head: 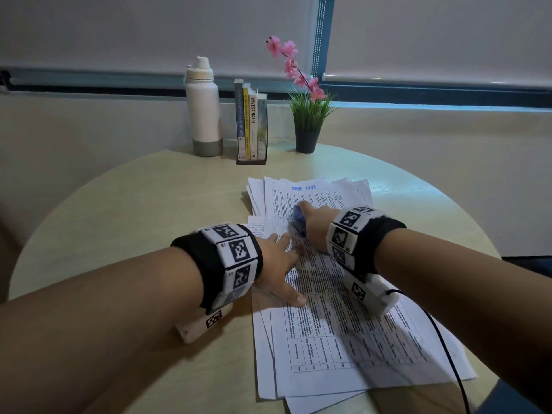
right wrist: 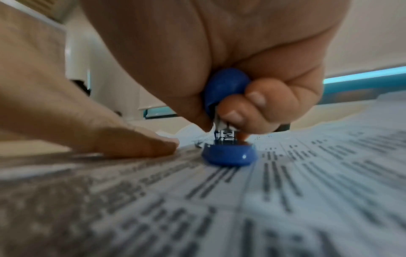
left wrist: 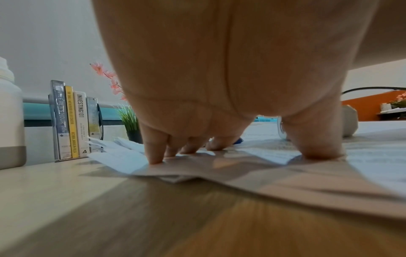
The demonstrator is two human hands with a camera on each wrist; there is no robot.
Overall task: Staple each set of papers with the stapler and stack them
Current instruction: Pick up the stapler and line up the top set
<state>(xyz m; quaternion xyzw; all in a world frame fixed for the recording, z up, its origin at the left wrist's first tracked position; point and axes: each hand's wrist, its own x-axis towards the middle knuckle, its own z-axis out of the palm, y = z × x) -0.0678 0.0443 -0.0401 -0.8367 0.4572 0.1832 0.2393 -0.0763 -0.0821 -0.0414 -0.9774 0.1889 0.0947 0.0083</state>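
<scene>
A set of printed papers lies in front of me on the round table, over a few other sheets. My left hand lies flat on its upper left part, fingers spread and pressing the sheets down. My right hand grips a small blue stapler at the set's top edge. In the right wrist view the stapler rests its blue base on the printed page, my curled fingers round its top. A second pile of papers lies just beyond.
At the table's far edge stand a white bottle, a small rack of books and a potted plant with pink flowers. A black cable runs from my right wrist across the papers.
</scene>
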